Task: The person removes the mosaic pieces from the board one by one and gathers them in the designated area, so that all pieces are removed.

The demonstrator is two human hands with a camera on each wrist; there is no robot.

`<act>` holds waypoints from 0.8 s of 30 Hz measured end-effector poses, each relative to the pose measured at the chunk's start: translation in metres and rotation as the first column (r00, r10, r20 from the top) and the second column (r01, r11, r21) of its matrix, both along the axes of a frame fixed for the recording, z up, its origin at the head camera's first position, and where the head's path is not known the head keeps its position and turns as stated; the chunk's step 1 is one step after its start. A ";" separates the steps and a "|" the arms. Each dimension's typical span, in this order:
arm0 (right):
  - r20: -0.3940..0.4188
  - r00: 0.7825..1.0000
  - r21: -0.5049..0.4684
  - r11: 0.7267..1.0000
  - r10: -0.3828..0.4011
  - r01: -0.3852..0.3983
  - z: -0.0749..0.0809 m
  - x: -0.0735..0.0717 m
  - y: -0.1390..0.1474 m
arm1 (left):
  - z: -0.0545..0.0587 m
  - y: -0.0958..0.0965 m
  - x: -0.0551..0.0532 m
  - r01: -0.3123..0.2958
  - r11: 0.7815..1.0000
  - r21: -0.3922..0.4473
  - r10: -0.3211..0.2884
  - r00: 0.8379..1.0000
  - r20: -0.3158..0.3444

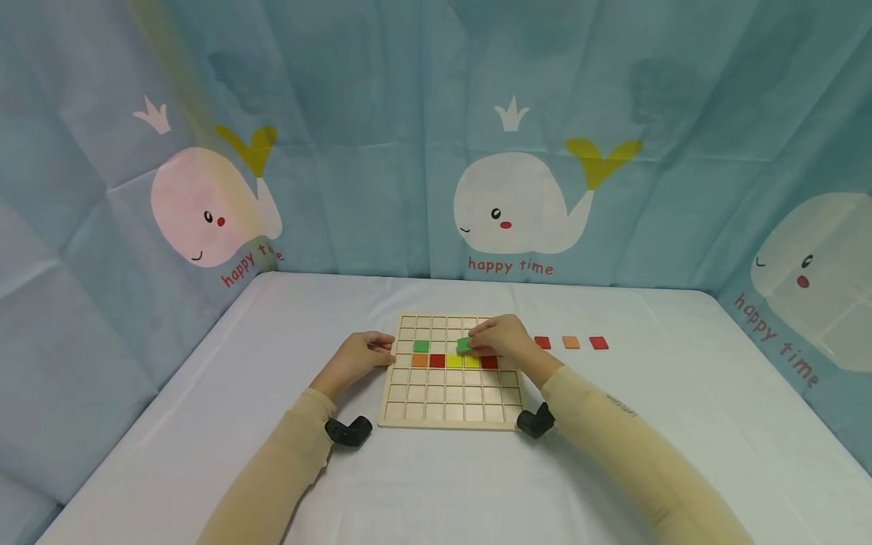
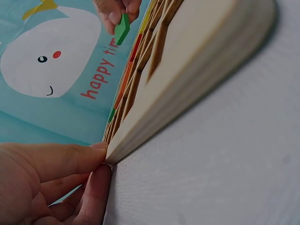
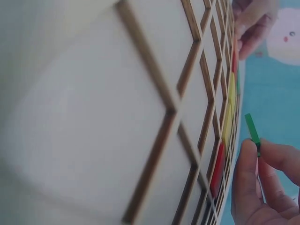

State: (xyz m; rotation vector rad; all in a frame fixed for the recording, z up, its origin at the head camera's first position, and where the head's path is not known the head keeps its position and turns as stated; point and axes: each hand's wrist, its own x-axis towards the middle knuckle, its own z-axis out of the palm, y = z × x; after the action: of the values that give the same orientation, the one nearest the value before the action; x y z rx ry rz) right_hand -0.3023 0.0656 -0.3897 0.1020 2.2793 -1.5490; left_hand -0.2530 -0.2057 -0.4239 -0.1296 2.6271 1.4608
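A square wooden grid board (image 1: 446, 412) lies on the table. One row of it holds an orange tile (image 1: 419, 361), a red tile (image 1: 437, 361), two yellow tiles (image 1: 454, 361) and another red tile (image 1: 489, 362). In the row behind, a green tile (image 1: 421, 346) sits above the orange one. My left hand (image 1: 359, 353) grips the board's left edge, its thumb at the rim and the fingers against the side. Between thumb and fingers, my right hand (image 1: 500, 337) pinches a second green tile (image 3: 252, 129), held tilted over the board behind the yellow tiles.
To the right of the board lie a red tile (image 1: 542, 342), an orange tile (image 1: 571, 342) and another red tile (image 1: 599, 343) in a line. The white-covered table (image 1: 272, 325) ends at a blue curtain (image 1: 381, 189) printed with whales. Black devices (image 1: 349, 431) are on both wrists.
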 end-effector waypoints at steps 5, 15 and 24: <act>-0.018 1.000 0.001 1.000 -0.011 0.011 -0.001 0.001 0.011 | 0.000 0.000 0.000 0.001 1.000 0.009 -0.001 1.000 0.000; 0.001 1.000 -0.035 0.999 -0.012 0.012 0.000 -0.001 0.029 | 0.001 0.000 0.000 0.000 1.000 0.018 0.000 1.000 0.001; 0.016 0.999 -0.028 0.999 -0.044 0.045 0.001 0.001 0.044 | 0.001 0.000 0.000 0.000 1.000 0.005 0.000 1.000 0.009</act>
State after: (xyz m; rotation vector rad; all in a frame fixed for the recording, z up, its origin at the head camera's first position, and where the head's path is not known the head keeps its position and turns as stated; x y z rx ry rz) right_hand -0.3017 0.1097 -0.3887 0.1575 2.2572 -1.5967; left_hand -0.2526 -0.2055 -0.4227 -0.1356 2.6162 1.4629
